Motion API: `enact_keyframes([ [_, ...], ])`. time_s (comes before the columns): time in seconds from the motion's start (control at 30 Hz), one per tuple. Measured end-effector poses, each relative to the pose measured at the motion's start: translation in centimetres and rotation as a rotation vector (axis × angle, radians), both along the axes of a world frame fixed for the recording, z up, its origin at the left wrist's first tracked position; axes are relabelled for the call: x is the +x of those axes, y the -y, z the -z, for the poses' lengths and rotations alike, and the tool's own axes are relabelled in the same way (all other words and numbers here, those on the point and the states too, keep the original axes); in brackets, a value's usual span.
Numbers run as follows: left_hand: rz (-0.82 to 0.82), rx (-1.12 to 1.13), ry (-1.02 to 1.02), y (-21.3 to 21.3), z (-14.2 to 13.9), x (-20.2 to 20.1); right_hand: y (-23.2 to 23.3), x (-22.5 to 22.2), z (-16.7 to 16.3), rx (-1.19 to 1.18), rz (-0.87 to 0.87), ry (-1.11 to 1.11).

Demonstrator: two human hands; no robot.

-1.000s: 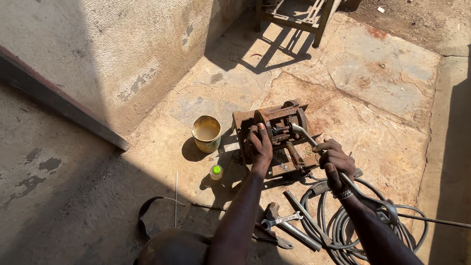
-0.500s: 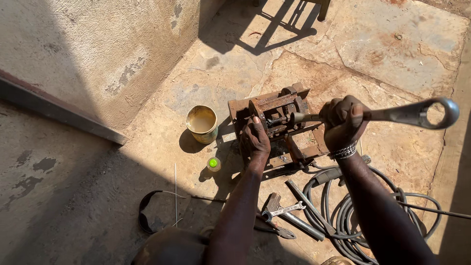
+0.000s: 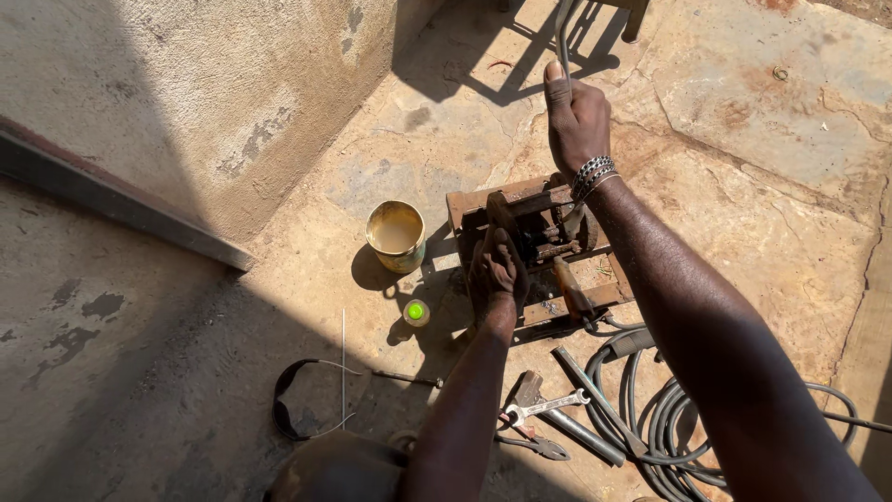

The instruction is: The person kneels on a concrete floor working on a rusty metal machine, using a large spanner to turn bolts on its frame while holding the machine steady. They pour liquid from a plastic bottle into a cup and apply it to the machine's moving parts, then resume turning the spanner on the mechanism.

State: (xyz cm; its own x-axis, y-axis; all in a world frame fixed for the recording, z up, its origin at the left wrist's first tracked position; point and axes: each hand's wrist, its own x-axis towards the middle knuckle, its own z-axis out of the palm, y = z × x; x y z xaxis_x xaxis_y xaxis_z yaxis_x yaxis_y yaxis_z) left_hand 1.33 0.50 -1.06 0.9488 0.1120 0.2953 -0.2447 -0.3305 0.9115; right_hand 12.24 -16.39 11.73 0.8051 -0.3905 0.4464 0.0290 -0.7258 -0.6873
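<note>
A rusty metal machine frame (image 3: 474, 201) stands on the concrete floor. My left hand (image 3: 495, 271) is shut on a rusty part at the frame's left front side. My right hand (image 3: 574, 119) is raised above and behind the frame, shut on the shaft of a long metal wrench (image 3: 562, 37) that points up and runs out of the top of the view. A beaded metal bracelet (image 3: 591, 176) sits on my right wrist.
A yellow tin of liquid (image 3: 396, 236) and a small green-capped bottle (image 3: 415, 312) stand left of the frame. Coiled black cable (image 3: 665, 420), a spanner (image 3: 548, 405), pliers and metal bars lie at the front right. A black strap loop (image 3: 290, 413) lies front left. A wall rises on the left.
My right hand has swung the wrench from pointing right to upright and lifted it farther from the frame. My left hand has stayed on the frame.
</note>
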Motion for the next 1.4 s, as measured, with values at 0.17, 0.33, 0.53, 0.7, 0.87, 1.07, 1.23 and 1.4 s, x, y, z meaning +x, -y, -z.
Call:
enact_keyframes([
  [0.17,0.0,0.072,-0.076,-0.7,-1.6,-0.7,0.6,0.9,-0.6,0.116,-0.054,0.032],
  [0.33,0.076,-0.039,-0.04,-0.5,-2.5,-0.1,1.2,1.6,-0.6,0.148,-0.032,0.014],
  [0.53,0.018,0.078,-0.057,-0.5,-1.5,-0.5,0.0,0.2,-1.0,0.513,-0.071,-0.065],
  [0.7,-0.018,0.08,-0.03,0.0,-1.3,-0.2,-0.9,-2.5,-2.5,0.602,-0.314,0.073],
  [0.87,-0.002,0.067,-0.082,-0.2,-0.9,-0.6,-1.1,-4.3,-2.0,0.83,-0.209,0.103],
  [1.07,-0.005,0.063,-0.105,-0.3,-0.9,-0.7,0.3,-2.3,-0.7,0.742,-0.171,0.113],
  [1.23,0.024,0.113,-0.066,-0.6,-2.2,-0.6,1.4,0.0,0.7,0.512,-0.115,0.096],
  [1.4,0.035,0.135,-0.043,-1.1,-2.5,-0.9,0.2,2.2,0.7,0.182,-0.011,-0.072],
])
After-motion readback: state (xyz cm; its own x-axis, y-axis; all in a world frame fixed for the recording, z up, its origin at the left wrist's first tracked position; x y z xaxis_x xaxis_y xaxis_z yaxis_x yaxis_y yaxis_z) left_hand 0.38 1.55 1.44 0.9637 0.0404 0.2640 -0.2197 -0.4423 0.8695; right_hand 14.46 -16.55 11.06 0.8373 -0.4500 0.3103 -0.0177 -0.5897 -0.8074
